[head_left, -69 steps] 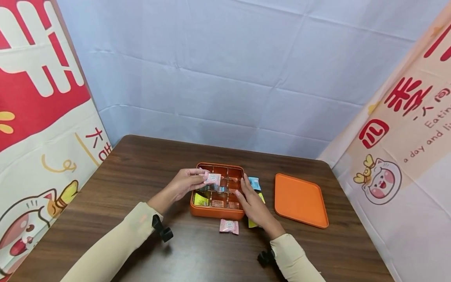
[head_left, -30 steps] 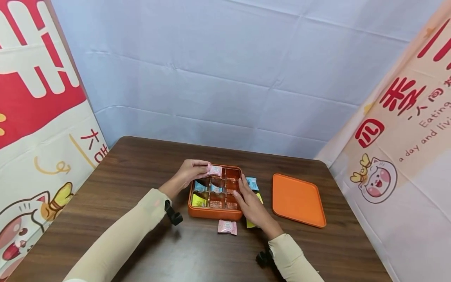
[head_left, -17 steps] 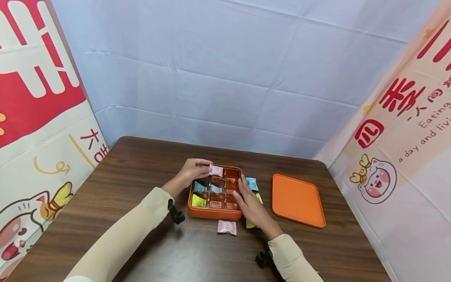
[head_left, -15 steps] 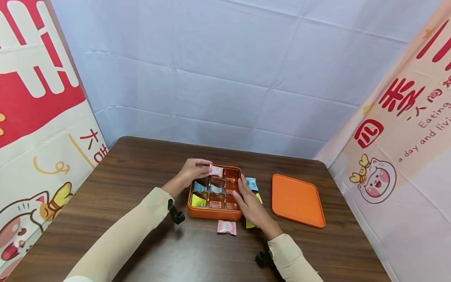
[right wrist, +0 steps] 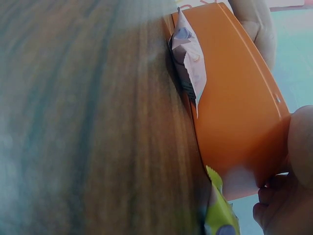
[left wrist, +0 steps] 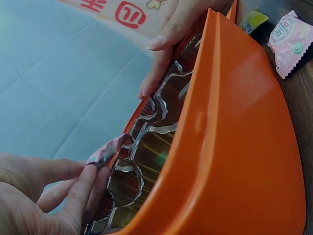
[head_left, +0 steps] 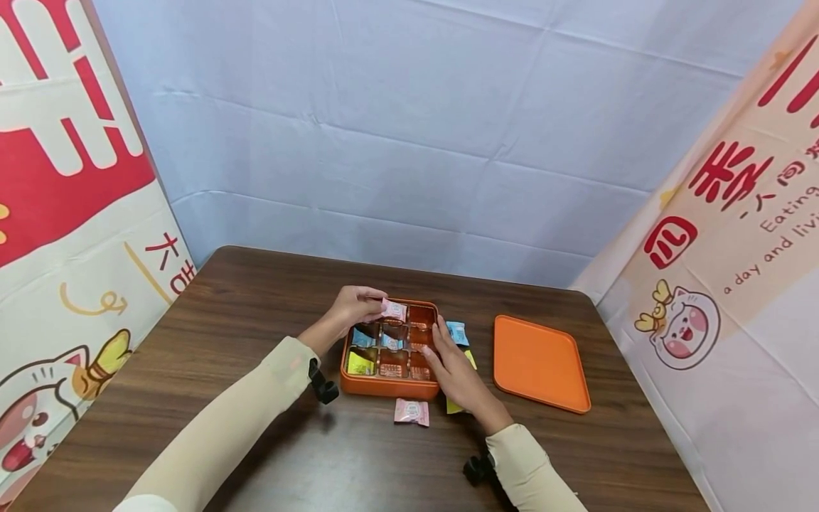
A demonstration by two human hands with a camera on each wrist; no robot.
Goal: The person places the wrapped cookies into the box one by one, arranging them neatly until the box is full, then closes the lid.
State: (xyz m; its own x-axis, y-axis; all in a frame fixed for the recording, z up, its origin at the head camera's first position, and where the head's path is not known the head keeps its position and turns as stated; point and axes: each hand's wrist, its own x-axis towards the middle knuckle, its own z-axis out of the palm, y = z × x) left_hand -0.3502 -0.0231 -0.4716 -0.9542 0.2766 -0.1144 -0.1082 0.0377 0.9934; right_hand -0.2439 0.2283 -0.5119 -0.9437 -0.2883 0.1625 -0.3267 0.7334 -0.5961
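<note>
In the head view, an orange box (head_left: 387, 387) with a clear divided tray sits on the table. My left hand (head_left: 350, 308) pinches a pink-wrapped candy (head_left: 394, 311) at the back middle compartment. From the left wrist view, its wrapper end is between thumb and fingers, right at the rim. Blue-wrapped candies (head_left: 392, 342) lie in the left and centre compartments of the middle row, and a yellow-wrapped candy (head_left: 361, 364) fills the front left one. My right hand (head_left: 457, 373) rests along the box's right side, fingers fairly straight, thumb over the rim.
Another pink candy (head_left: 412, 412) lies before the box. Right of it, a blue candy (head_left: 457, 333) and yellow ones (head_left: 453, 407) lie partly hidden by my right hand. A flat orange lid (head_left: 541, 363) rests farther right on the wooden table (head_left: 269, 291).
My left hand has moved right and toward the back with the pink candy, now at the back middle compartment. The blue candies in the middle row show more plainly. My right hand has stayed.
</note>
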